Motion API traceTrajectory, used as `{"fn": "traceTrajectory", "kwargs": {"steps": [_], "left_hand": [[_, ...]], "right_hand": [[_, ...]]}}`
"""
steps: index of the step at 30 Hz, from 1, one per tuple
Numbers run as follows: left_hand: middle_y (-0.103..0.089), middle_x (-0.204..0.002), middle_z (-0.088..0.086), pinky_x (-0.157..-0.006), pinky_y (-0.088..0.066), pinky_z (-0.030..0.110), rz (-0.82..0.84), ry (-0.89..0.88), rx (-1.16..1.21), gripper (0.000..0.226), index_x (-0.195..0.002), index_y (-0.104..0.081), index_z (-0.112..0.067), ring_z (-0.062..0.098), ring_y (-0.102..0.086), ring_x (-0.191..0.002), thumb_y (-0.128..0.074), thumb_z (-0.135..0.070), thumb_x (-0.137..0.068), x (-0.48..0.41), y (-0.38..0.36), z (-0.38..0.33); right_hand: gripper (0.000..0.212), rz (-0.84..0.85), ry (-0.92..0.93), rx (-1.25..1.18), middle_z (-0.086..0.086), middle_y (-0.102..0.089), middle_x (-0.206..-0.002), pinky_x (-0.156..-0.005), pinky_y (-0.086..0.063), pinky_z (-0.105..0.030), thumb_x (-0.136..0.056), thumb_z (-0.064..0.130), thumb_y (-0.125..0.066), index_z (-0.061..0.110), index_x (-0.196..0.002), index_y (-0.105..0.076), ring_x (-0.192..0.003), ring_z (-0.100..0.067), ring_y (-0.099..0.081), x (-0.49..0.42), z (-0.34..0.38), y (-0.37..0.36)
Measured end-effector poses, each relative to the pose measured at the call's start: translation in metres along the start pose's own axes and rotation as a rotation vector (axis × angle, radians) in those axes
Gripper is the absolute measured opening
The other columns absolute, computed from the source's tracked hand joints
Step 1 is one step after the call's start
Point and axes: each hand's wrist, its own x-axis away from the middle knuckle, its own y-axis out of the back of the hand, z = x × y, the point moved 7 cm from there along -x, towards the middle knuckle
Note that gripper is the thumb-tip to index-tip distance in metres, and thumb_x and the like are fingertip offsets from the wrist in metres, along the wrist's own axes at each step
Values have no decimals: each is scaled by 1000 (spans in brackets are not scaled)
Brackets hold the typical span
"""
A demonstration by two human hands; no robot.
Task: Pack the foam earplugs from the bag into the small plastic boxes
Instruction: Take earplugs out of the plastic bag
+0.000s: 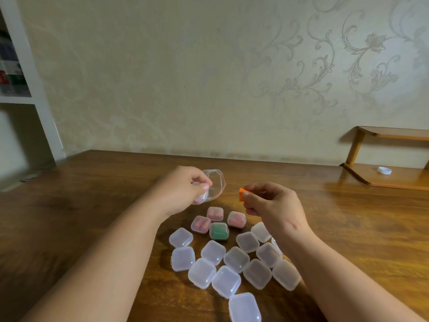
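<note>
Four boxes (217, 223) filled — my right hand (274, 205) pinches orange earplugs (242, 194), left hand (185, 187) clamps the bag (216, 184) beyond them; next, an empty box (247, 241).

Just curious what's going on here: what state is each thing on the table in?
Bag: open, held by left hand.
Orange earplug: pinched in right hand.
Three pink-filled boxes: closed.
Green-filled box: closed.
Empty boxes: closed.
White cap: lying loose.
</note>
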Motion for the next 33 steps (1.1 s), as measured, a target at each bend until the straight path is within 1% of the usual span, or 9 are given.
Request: {"fn": "traceTrajectory", "kwargs": {"steps": [4,8,14,18,21,24,27,29,33], "left_hand": [[-70,-114,-6,-101,-53,45,113,-39,254,32,-107,-69,-33,13,-65,-112,-58,-4,-97,3,-14,-5],[-73,-108,-19,-103,-51,43,85,-121,303,38,-108,-70,-38,5,-65,-112,-64,-4,-94,3,-21,-10],[-75,-107,-14,-93,-57,31,72,-200,434,46,-108,-69,-28,4,-68,-107,-66,12,-86,4,-28,-15],[-75,-104,-17,-87,-58,24,22,-219,427,48,-105,-70,-30,2,-69,-105,-68,13,-83,4,-26,-16],[-75,-102,-17,-88,-57,27,-31,-234,395,46,-94,-74,-34,2,-69,-103,-71,10,-83,3,-24,-15],[-75,-103,-18,-92,-57,33,-54,-243,392,40,-88,-73,-34,2,-68,-104,-74,6,-82,2,-24,-16],[-74,-106,-17,-94,-58,36,-52,-247,411,46,-80,-72,-35,1,-67,-107,-73,11,-80,3,-26,-17],[-73,-109,-15,-94,-58,38,-39,-260,417,52,-75,-71,-39,3,-67,-109,-73,12,-79,3,-28,-18],[-73,-107,-8,-94,-57,36,0,-281,461,42,-92,-71,-31,7,-69,-107,-79,7,-76,3,-29,-19]], "right_hand": [[9,-39,29,18,4,-73,-77,-67,-60,-26,-85,23,-74,21,-93,-73,-69,-8,-70,0,3,3],[6,10,8,-37,-5,-71,-81,-60,-59,-26,-90,12,-67,17,-93,-70,-62,-11,-68,1,5,1],[11,129,-52,-19,-6,-74,-75,-68,-61,-30,-90,9,-66,15,-88,-74,-67,-14,-71,2,3,-5],[23,165,-134,-70,-10,-75,-81,-70,-61,-32,-96,7,-52,13,-89,-73,-75,-22,-73,4,0,-10],[21,181,-152,-119,-11,-75,-82,-72,-61,-34,-96,22,-58,11,-89,-74,-77,-24,-73,7,0,-13],[34,205,-177,-138,-12,-75,-83,-71,-61,-34,-89,40,-63,8,-92,-74,-76,-24,-74,7,-2,-15],[39,263,-204,-144,-12,-75,-84,-76,-61,-36,-81,42,-67,7,-95,-73,-78,-24,-74,9,-3,-20],[33,280,-192,-111,-9,-76,-83,-77,-61,-34,-83,39,-67,9,-95,-75,-79,-22,-74,9,-2,-21],[27,260,-159,-86,-7,-76,-81,-71,-61,-29,-87,36,-66,12,-94,-75,-75,-19,-74,9,0,-19]]}}
